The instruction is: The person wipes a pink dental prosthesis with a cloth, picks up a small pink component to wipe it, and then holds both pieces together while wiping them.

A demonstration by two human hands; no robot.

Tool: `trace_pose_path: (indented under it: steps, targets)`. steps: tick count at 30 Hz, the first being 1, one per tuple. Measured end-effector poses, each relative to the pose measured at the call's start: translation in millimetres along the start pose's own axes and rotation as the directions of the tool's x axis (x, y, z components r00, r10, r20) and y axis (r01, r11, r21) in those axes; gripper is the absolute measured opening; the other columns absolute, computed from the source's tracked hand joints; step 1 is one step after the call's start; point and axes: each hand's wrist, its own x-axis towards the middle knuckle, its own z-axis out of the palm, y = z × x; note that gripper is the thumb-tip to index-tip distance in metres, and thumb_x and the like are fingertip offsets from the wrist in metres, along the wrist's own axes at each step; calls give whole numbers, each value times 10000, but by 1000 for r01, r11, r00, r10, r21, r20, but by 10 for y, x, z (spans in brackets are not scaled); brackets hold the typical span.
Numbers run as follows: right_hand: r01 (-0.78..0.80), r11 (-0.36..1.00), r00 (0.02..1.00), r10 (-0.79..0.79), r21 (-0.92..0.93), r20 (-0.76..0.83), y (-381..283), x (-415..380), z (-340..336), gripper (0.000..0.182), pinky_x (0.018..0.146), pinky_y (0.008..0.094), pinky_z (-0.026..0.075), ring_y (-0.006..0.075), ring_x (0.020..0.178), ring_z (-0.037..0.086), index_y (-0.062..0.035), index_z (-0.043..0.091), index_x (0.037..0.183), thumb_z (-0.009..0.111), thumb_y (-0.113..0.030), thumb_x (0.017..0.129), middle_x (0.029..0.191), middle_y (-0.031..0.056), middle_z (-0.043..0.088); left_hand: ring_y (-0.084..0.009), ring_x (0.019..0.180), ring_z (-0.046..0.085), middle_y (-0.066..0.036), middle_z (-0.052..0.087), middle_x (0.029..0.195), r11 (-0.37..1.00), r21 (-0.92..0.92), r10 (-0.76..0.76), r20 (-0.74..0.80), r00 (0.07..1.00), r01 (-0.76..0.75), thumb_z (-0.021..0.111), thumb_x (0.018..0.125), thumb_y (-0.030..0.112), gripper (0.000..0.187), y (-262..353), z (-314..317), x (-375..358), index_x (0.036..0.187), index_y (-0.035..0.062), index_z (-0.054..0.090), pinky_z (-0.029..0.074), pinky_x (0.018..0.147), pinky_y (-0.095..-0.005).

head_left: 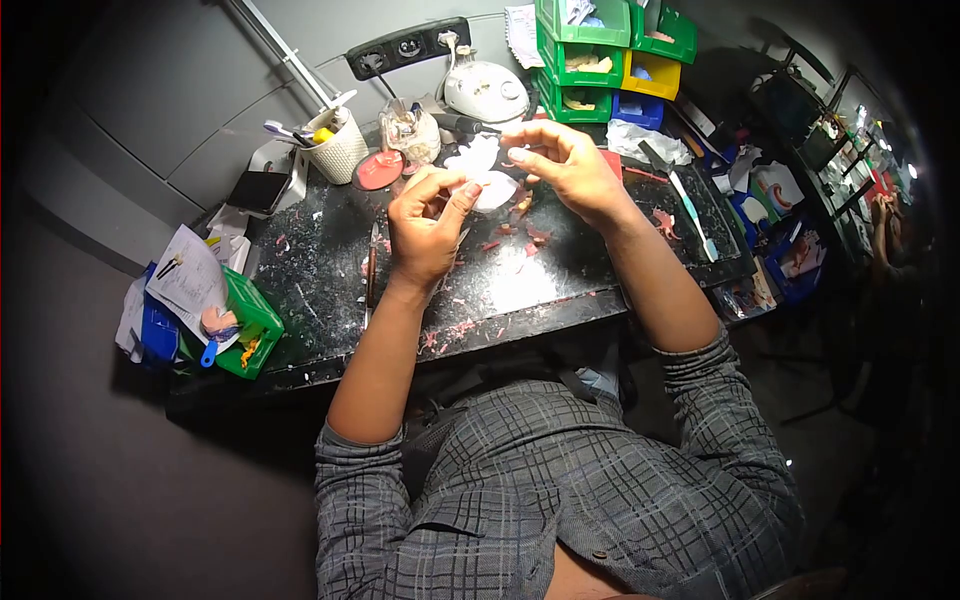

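My left hand (432, 222) is closed, thumb and fingers pinched at the edge of a glaring white rounded piece (496, 193). Bright lamp light washes out its detail. My right hand (568, 172) is raised across from it, with thumb and index finger drawn close together; what they hold, if anything, I cannot make out. Just behind the fingertips lies a white lumpy shape (476, 156). Red and pink shavings (530, 250) are scattered on the black worktop (330, 320) below my hands. A slim brown-handled tool (372, 265) lies beside my left wrist.
A white woven cup (338, 152) with brushes, a glass jar (412, 138) and a white device (486, 92) stand behind. Stacked coloured bins (585, 65) rise at the back. A teal-and-white brush (692, 215) lies right. A green bin (250, 310) sits at the left edge.
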Motion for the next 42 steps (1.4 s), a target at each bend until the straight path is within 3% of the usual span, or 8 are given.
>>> trace_pose_path:
  steps: [8, 11, 14, 18, 24, 28, 30, 42]
  targets:
    - [-150, 974, 975, 117, 167, 191, 195, 26, 41, 257, 592, 199, 436, 45, 766, 577, -22, 668, 1084, 685, -211, 910, 920, 4, 679, -55, 743, 558, -19, 581, 877, 999, -41, -27, 29, 999, 28, 689, 868, -4, 63, 21, 28, -23, 927, -25, 682, 434, 637, -189]
    - [-192, 978, 973, 179, 82, 144, 153, 27, 15, 188, 719, 239, 490, 81, 834, 608, -6, 676, 989, 673, -178, 912, 916, 22, 678, -49, 761, 547, -35, 569, 962, 999, -40, 37, 28, 999, -36, 677, 869, -36, 75, -34, 31, -20, 943, -47, 671, 443, 654, -180]
    - [45, 995, 990, -56, -84, -130, 185, 73, -68, 110, 776, 231, 479, 73, 804, 607, -13, 696, 921, 687, -118, 890, 901, 23, 691, -64, 756, 568, -40, 568, 970, 999, -12, 30, -55, 998, -31, 702, 859, 5, 82, 1, 41, -5, 933, -24, 684, 478, 665, -197]
    - [149, 988, 954, -133, 41, -269, 142, 100, -167, 89, 711, 217, 489, 69, 744, 615, -14, 678, 893, 700, -97, 868, 826, 26, 685, -68, 753, 587, -49, 588, 988, 997, 48, 63, -116, 991, -58, 687, 865, -5, 82, -17, 15, 13, 944, -28, 681, 492, 624, -186]
    - [197, 950, 980, -193, 241, -38, -102, -36, 57, 135, 763, 247, 525, 104, 853, 652, 18, 627, 972, 679, -52, 869, 886, 59, 682, -100, 743, 640, -62, 657, 863, 995, 99, 33, -118, 992, -21, 637, 899, -21, 84, 10, 69, -4, 975, -32, 671, 508, 615, -224]
    - [123, 991, 976, -131, 58, 173, 23, -24, 144, 233, 828, 274, 513, 111, 920, 636, 27, 630, 1081, 691, -77, 882, 977, 47, 680, -118, 711, 647, -79, 667, 843, 970, 221, 115, -59, 992, -99, 638, 891, -22, 66, 13, 127, -26, 943, -30, 679, 521, 642, -239]
    - [96, 995, 984, -99, 28, 148, 78, -23, 166, 218, 812, 271, 513, 100, 891, 636, 19, 636, 1058, 697, -97, 883, 949, 40, 682, -178, 639, 645, -108, 646, 751, 907, 349, 264, -33, 964, -237, 646, 842, -46, 51, 12, 152, -25, 885, -22, 658, 503, 582, -286]
    - [-85, 994, 988, 76, 66, 136, 48, -32, 120, 180, 656, 236, 513, 75, 732, 634, -12, 652, 950, 756, -98, 831, 859, 29, 686, -138, 739, 672, -87, 678, 846, 980, 190, 66, -43, 997, -57, 606, 899, -51, 74, -45, 140, -72, 937, -64, 667, 567, 686, -263]
